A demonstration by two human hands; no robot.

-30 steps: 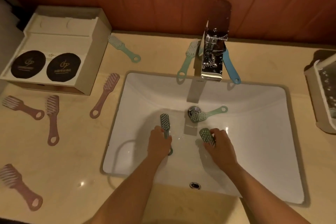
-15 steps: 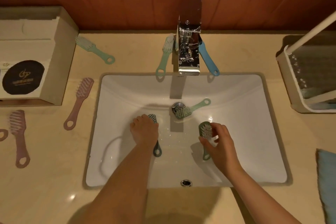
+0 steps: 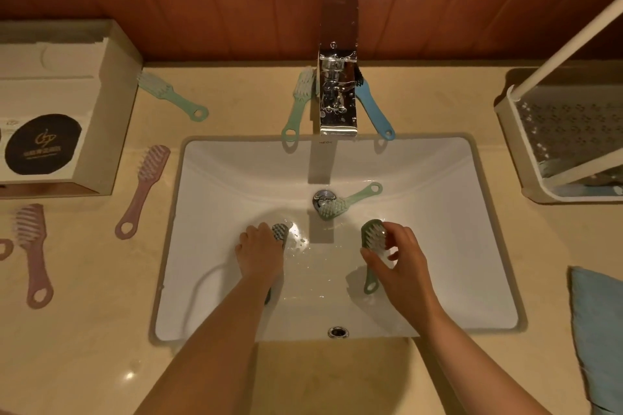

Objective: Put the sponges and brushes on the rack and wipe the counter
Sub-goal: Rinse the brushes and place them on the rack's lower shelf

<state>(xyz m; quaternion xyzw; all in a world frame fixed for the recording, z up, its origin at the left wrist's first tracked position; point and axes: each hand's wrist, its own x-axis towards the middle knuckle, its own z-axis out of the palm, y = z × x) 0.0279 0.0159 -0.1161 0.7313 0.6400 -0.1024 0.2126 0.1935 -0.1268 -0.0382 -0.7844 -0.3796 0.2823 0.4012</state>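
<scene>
Two hands [image 3: 261, 254], three brushes [image 3: 332, 205] in sink [image 3: 438, 229]; six on counter [image 3: 438, 101]

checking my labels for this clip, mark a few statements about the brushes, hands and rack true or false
1. The right hand holds a dark green brush by its head, over the sink. True.
2. The light green brush in the sink has its bristle head at the drain. True.
3. The brush right of the faucet is pink. False: it is a blue brush.
4. The rack stands left of the sink. False: it stands on the right; a box is on the left.
5. The left hand lies empty on the counter. False: it grips a second dark green brush in the sink.
</scene>
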